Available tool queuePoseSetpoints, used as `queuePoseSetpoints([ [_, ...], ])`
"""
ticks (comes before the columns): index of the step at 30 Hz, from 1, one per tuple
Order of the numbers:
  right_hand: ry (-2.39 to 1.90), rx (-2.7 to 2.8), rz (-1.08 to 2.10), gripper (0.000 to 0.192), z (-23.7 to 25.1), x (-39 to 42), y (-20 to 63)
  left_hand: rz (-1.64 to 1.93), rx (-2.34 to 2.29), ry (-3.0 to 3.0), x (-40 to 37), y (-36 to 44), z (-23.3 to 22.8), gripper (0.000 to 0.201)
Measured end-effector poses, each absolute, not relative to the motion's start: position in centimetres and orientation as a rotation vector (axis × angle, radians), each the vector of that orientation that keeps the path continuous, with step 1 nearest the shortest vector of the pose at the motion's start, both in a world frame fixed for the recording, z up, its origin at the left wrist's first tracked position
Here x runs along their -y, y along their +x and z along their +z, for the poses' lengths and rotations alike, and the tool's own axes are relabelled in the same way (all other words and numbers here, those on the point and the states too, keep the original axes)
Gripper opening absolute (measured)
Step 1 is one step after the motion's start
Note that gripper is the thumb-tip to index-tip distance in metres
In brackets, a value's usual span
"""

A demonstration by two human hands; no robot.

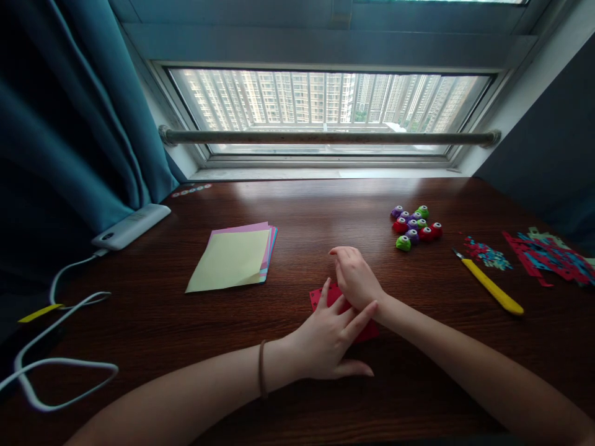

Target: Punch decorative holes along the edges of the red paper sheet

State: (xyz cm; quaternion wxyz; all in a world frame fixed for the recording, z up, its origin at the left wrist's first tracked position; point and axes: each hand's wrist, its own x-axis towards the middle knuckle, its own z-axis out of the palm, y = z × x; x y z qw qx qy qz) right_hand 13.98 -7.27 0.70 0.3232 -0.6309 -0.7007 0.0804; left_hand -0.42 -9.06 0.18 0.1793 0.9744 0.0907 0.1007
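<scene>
A red sheet of paper [369,332] with small cut-out shapes along its edge lies on the dark wooden table, mostly covered by my hands. My left hand [332,331] rests flat on it with fingers spread and the thumb off to the near side. Over the far part of the paper, my right hand [359,277] is cupped, its wrist touching the left fingertips. Its fingers bend to the left and apart, with nothing visible in them; its palm side is hidden. Right of it lies a yellow-handled craft knife [493,287], blade pointing away.
Left of my hands is a stack of coloured paper [232,260]. Several small eyed craft punches [413,226] cluster at the back right. Paper confetti [488,253] and punched paper strips [551,254] lie far right. At left are a white device [132,226] and its cable [69,361].
</scene>
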Motion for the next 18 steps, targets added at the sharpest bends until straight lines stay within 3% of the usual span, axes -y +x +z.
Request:
queuePoseSetpoints([
  [3,-1.490,1.741,0.306,0.025,1.9,7.5,15.1,0.243,-0.241,2.741,9.0,-0.5,0.7,0.080],
  [7,-1.271,1.594,0.576,0.017,2.8,9.1,18.0,0.162,-0.264,2.691,8.8,-0.4,1.1,0.089],
  [10,-1.284,1.700,0.823,0.027,2.2,11.0,20.5,0.121,-0.275,2.652,8.7,-0.4,1.2,0.090],
  [14,-1.294,1.957,0.958,0.058,0.9,12.9,22.3,0.099,-0.282,2.643,8.6,-0.4,1.1,0.088],
  [18,-1.335,2.009,0.878,0.046,0.4,13.4,22.2,0.078,-0.272,2.645,8.5,-0.3,1.0,0.088],
])
